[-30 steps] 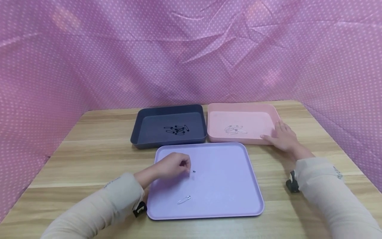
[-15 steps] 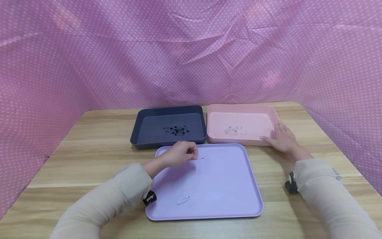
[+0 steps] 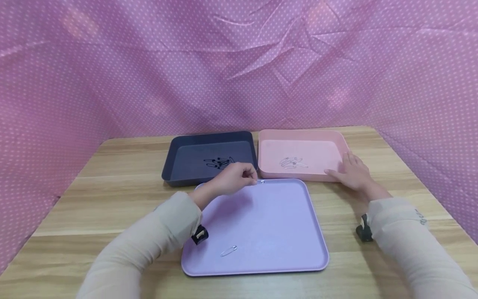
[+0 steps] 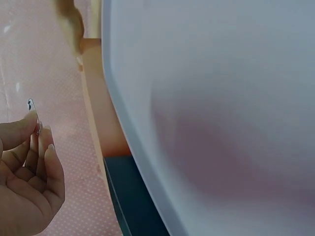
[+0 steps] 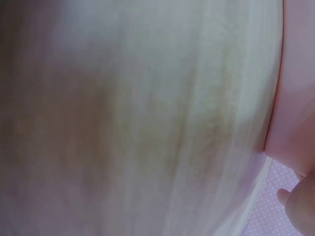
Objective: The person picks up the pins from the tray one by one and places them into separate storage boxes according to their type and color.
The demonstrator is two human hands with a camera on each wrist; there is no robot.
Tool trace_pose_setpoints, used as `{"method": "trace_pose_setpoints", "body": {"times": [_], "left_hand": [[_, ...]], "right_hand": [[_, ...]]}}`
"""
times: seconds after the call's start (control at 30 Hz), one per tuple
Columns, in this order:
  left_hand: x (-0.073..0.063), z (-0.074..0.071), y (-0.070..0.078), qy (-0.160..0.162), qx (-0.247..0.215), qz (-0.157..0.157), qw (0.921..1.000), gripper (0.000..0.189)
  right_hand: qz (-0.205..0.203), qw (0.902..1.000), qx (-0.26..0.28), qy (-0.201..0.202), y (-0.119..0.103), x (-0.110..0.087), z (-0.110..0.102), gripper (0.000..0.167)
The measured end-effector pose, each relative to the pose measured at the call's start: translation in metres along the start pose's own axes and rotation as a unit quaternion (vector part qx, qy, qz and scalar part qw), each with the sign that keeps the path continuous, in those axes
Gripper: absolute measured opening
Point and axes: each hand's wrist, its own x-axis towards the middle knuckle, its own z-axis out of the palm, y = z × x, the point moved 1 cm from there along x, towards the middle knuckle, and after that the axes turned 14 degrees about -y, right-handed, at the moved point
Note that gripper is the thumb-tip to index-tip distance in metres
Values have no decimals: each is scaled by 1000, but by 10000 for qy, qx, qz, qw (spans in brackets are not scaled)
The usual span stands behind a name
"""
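My left hand (image 3: 233, 179) pinches a silver safety pin (image 4: 32, 105) between thumb and fingertips. In the head view the pin's head end sticks out to the right, over the far rim of the lilac tray (image 3: 276, 224). Another silver safety pin (image 3: 229, 251) lies near the front of that tray. My right hand (image 3: 354, 172) rests at the near right corner of the pink tray (image 3: 321, 151), thumb along the front rim and fingers over the side. A small pile of silver safety pins (image 3: 293, 162) lies in the pink tray.
Left of the pink tray stands a dark blue tray (image 3: 194, 151) with several black safety pins (image 3: 216, 162), partly covered by my left hand in the head view. All trays sit on a wooden table (image 3: 123, 187). Pink dotted cloth (image 3: 239, 74) hangs behind and at both sides.
My left hand has moved away from me and to the right with the safety pin, from over the middle of the lilac tray to its far rim. My right hand has stayed in place.
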Motion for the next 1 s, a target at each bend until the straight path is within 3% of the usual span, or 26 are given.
{"method": "trace_pose_setpoints", "body": {"times": [0.53, 1.0], "left_hand": [[44, -6, 16, 243, -2, -318, 9992, 4], [83, -3, 16, 702, -105, -96, 9974, 7]], "right_hand": [[-21, 10000, 71, -24, -1, -1, -1, 98], [-32, 10000, -36, 18, 0, -3, 1, 97]]}}
